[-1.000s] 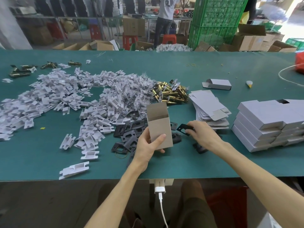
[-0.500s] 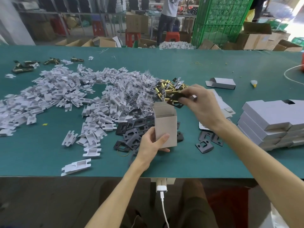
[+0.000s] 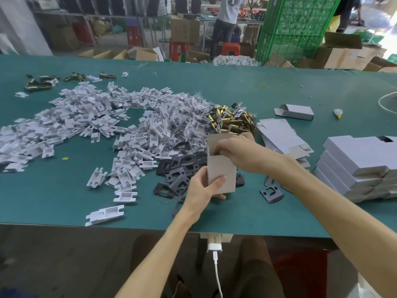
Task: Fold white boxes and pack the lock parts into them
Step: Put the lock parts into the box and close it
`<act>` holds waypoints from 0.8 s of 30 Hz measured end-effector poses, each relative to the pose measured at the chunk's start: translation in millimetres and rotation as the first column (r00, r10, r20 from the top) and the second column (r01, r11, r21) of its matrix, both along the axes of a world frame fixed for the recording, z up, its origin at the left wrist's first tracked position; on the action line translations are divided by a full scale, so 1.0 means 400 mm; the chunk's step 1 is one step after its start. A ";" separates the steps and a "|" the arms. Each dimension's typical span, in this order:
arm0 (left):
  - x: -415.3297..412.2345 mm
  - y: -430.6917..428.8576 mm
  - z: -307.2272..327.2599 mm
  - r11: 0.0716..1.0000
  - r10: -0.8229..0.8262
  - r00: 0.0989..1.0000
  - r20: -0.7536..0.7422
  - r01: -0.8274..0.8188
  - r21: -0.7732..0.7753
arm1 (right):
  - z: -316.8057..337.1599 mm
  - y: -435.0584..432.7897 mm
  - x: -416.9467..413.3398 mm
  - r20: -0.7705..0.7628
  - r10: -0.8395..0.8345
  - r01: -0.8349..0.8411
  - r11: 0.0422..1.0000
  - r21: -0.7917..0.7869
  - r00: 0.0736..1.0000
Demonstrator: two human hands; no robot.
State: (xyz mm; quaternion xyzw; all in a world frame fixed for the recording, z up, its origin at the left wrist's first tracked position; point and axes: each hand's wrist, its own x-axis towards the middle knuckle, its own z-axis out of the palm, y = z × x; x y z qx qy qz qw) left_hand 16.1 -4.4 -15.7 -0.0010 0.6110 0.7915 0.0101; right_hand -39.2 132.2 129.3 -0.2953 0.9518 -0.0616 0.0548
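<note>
My left hand [image 3: 202,186] grips an upright open box [image 3: 221,168], grey-brown on this side, just above the green table [image 3: 279,211]. My right hand [image 3: 234,151] is at the box's open mouth with its fingers curled down inside; what they hold is hidden. Black lock plates [image 3: 178,177] lie under and beside the box. Brass latch parts [image 3: 232,121] are heaped just behind it. A wide spread of white plastic inserts [image 3: 86,123] and small clear bags [image 3: 189,125] covers the left of the table.
Flat unfolded box blanks [image 3: 279,136] lie right of the box. Folded white boxes [image 3: 361,166] are stacked at the far right. One folded box [image 3: 296,111] lies alone further back. A person stands beyond the table near green crates [image 3: 296,29].
My right hand picked a black plate off the table, lifted it over the brass heap, and has now come down into the box's mouth. The left hand kept the box upright.
</note>
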 end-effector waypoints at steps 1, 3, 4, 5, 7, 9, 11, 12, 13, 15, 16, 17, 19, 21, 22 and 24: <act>0.000 0.001 0.000 1.000 0.008 1.000 0.005 -0.008 0.009 | 0.003 0.000 -0.001 0.008 -0.002 0.002 0.999 -0.033 1.000; 0.000 0.001 0.002 0.999 0.021 1.000 0.010 -0.022 0.033 | 0.010 0.000 -0.009 -0.043 -0.006 -0.004 0.976 -0.216 0.999; 0.001 0.001 0.003 0.999 0.025 1.000 0.013 -0.026 0.044 | 0.008 -0.002 -0.019 -0.095 -0.028 -0.007 0.938 -0.346 0.995; 0.000 0.000 0.004 0.998 0.030 0.999 0.017 -0.031 0.054 | 0.003 -0.005 -0.034 -0.141 -0.076 0.000 0.879 -0.476 0.987; -0.001 0.002 0.003 0.996 0.051 0.998 0.028 -0.052 0.070 | -0.018 -0.014 -0.086 -0.105 -0.213 0.089 0.736 -0.671 0.971; -0.003 0.006 0.002 0.991 0.097 0.994 0.044 -0.101 0.084 | -0.058 -0.028 -0.151 0.028 -0.274 0.217 0.689 -0.691 0.961; -0.006 0.007 0.000 0.984 0.150 0.987 0.056 -0.154 0.088 | -0.112 -0.049 -0.198 0.141 -0.222 0.262 0.759 -0.595 0.965; -0.008 0.008 -0.001 0.982 0.165 0.985 0.055 -0.169 0.086 | -0.138 -0.061 -0.214 0.169 -0.186 0.249 0.803 -0.542 0.968; -0.009 0.009 -0.003 0.981 0.170 0.984 0.053 -0.174 0.084 | -0.162 -0.074 -0.226 0.176 -0.152 0.221 0.840 -0.496 0.973; -0.013 0.008 -0.006 0.982 0.167 0.985 0.047 -0.170 0.086 | -0.204 -0.104 -0.253 0.140 -0.088 0.137 0.910 -0.391 0.986; -0.013 0.008 -0.007 0.982 0.166 0.985 0.044 -0.169 0.086 | -0.219 -0.118 -0.266 0.116 -0.079 0.112 0.945 -0.308 0.990; -0.014 0.007 -0.008 0.982 0.167 0.985 0.041 -0.170 0.085 | -0.229 -0.129 -0.277 0.085 -0.100 0.117 0.967 -0.227 0.991; -0.017 0.007 -0.011 0.982 0.165 0.985 0.042 -0.168 0.091 | -0.236 -0.139 -0.289 0.007 -0.147 0.146 0.975 -0.169 0.989; -0.019 0.007 -0.014 0.982 0.159 0.986 0.046 -0.163 0.097 | -0.232 -0.139 -0.278 -0.055 -0.132 0.114 0.962 -0.250 0.990; -0.020 0.007 -0.014 0.982 0.155 0.987 0.047 -0.159 0.097 | -0.230 -0.135 -0.271 -0.064 -0.127 0.101 0.942 -0.321 0.990; -0.021 0.007 -0.015 0.984 0.147 0.988 0.042 -0.151 0.096 | -0.224 -0.124 -0.261 -0.043 -0.170 0.131 0.878 -0.460 0.984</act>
